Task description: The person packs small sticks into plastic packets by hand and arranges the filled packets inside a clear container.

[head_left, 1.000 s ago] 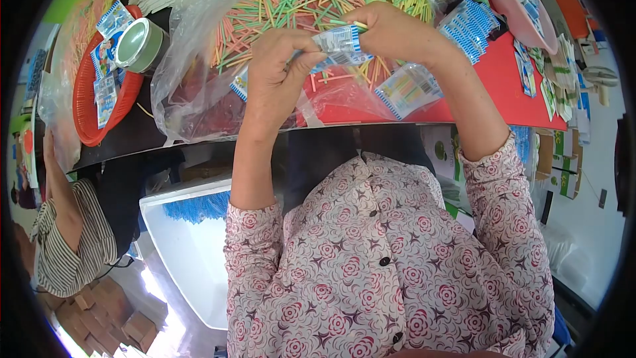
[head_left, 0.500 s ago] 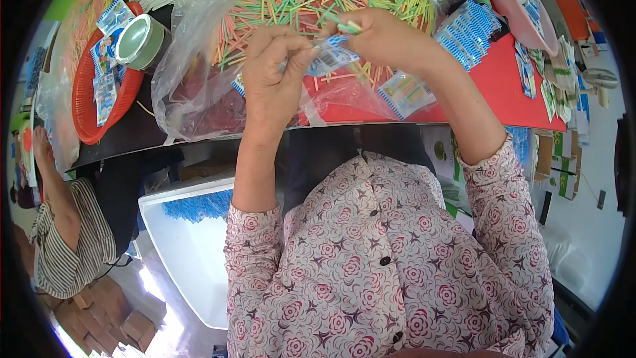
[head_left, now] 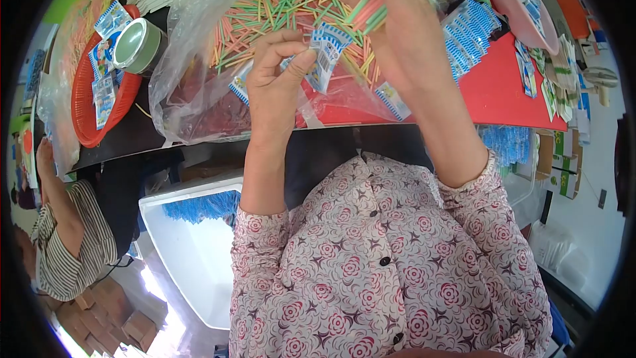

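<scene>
So the thing in the left hand (head_left: pixel 275 79) is a small blue-and-white printed plastic packet (head_left: pixel 322 59). It's up over the front part of the desk (head_left: pixel 493 89), just in front of a big loose pile of thin pastel sticks (head_left: pixel 291 0) in green, pink and yellow. The packet's got a blue striped band across its top, plus a pale body with what looks like a barcode, and it hangs slightly tilted. Print's too small to read, sorry.

Left hand has the thumb and fingers pinched narrow on the packet's left edge, forearm coming almost straight up from the person's lap side. Right hand (head_left: pixel 404 33) is higher and further over, palm partly showing, one finger stretched out to the left and the forearm slanting up and inward. Its fingers are loosely holding a small bunch of green and pink sticks (head_left: pixel 370 12), well, slanted across the palm, and the two hands are apart.

Clear crinkly plastic sheeting (head_left: pixel 192 86) spreads around the pile, and a spread stack of blue-and-white packets (head_left: pixel 467 36) sits on the red surface right of the right wrist.
</scene>
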Tool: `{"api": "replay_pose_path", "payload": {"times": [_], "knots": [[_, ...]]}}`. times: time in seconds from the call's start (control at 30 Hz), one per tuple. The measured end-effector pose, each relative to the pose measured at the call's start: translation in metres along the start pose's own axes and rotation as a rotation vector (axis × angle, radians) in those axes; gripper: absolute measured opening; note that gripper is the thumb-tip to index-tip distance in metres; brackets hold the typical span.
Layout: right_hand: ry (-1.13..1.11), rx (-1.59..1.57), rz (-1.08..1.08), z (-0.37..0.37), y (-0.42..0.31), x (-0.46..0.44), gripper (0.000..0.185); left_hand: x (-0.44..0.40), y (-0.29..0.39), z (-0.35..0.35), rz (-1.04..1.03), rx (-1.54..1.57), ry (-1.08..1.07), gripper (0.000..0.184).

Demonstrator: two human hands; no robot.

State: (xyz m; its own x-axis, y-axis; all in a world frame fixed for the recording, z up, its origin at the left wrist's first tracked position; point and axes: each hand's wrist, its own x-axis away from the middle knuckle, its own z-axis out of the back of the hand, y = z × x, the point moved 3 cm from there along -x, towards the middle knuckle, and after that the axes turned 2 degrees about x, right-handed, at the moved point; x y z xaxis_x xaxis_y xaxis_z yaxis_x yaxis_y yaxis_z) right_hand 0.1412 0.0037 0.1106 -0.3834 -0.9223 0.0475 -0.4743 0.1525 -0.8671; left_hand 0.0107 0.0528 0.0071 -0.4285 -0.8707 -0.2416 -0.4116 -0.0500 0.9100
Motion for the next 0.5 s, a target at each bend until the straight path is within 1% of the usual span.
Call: {"api": "replay_pose_path", "payload": {"times": [0.07, 0.17, 0.2, 0.3, 0.33, 0.43, 0.5], "knots": [[0.02, 0.03, -0.035, -0.002, 0.004, 0.002, 0.044, 0.0, -0.001, -0.001, -0.004, -0.015, -0.004, 0.007], [-0.07, 0.353, 0.283, -0.001, 0.008, 0.004, 0.045, 0.0, -0.003, -0.003, -0.015, -0.042, -0.014, 0.008], [-0.07, 0.354, 0.284, -0.001, 0.007, 0.005, 0.045, 0.0, -0.003, -0.004, -0.022, -0.04, -0.015, 0.008], [-0.034, 0.384, 0.137, -0.005, 0.009, 0.009, 0.038, 0.0, -0.003, -0.005, -0.038, -0.037, -0.015, 0.009], [-0.036, 0.385, 0.137, -0.005, 0.012, 0.009, 0.038, 0.0, -0.002, -0.006, -0.043, -0.047, -0.016, 0.008], [-0.053, 0.23, 0.245, -0.002, 0.027, 0.008, 0.04, 0.001, 0.001, -0.007, -0.051, -0.066, -0.018, 0.008], [-0.095, 0.288, 0.244, 0.003, 0.031, 0.006, 0.04, 0.001, 0.002, -0.008, -0.076, -0.067, -0.03, 0.007]]}}
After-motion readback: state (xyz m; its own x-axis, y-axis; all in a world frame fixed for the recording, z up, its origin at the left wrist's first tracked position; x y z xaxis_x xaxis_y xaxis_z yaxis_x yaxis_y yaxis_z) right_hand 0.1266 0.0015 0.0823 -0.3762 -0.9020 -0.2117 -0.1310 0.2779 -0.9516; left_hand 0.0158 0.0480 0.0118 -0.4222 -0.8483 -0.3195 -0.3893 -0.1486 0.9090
